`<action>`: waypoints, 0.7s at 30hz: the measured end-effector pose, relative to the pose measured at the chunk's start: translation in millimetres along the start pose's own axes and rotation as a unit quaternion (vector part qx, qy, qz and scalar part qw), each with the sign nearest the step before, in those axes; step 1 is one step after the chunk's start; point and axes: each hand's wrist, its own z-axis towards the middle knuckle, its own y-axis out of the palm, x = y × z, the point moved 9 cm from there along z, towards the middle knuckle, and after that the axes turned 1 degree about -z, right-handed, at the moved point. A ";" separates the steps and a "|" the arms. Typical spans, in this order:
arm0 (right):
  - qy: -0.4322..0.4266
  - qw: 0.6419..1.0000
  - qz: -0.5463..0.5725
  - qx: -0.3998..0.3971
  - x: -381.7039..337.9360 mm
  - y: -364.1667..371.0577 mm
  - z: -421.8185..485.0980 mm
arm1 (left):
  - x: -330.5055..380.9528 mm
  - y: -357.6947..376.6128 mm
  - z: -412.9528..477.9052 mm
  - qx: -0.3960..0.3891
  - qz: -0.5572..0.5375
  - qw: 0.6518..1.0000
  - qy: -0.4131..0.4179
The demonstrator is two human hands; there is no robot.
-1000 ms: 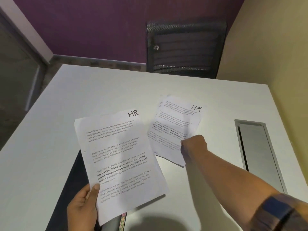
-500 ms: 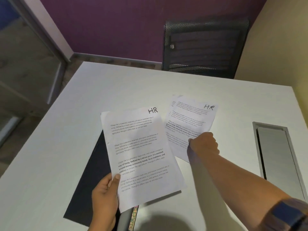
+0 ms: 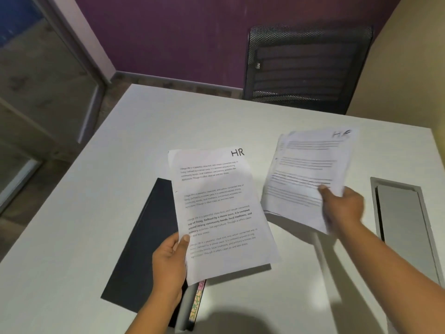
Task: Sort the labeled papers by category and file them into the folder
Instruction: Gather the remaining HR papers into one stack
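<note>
The HR stack, pinched in the right hand, had been lifted off the table; another HR sheet was gripped by the left hand over the folder. Merging was judged likely.

- Left hand pinches an HR sheet above a dark folder.
- Right hand grips a blurred stack of papers.
- White desk; mesh chair behind.

white table — a dark folder lies flat on it, grey hatch inset at right.
</note>
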 end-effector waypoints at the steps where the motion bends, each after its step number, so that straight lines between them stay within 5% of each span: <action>1: 0.004 0.999 0.044 -0.001 -0.7 -20.7 -5.6 | 1.1 0.8 -2.0 -0.002 0.005 1.000 0.000; 5: 0.065 0.974 0.202 -0.074 8.2 -95.5 -55.1 | 1.4 3.8 -15.9 -0.008 0.019 1.000 0.002; 11: 0.091 0.966 0.155 -0.185 46.0 -126.5 -132.5 | 1.6 47.6 -67.4 -0.086 0.035 0.996 -0.003; 21: 0.016 0.968 0.104 -0.226 80.7 -127.5 -155.5 | -14.4 98.2 -130.4 -0.193 0.063 0.979 -0.009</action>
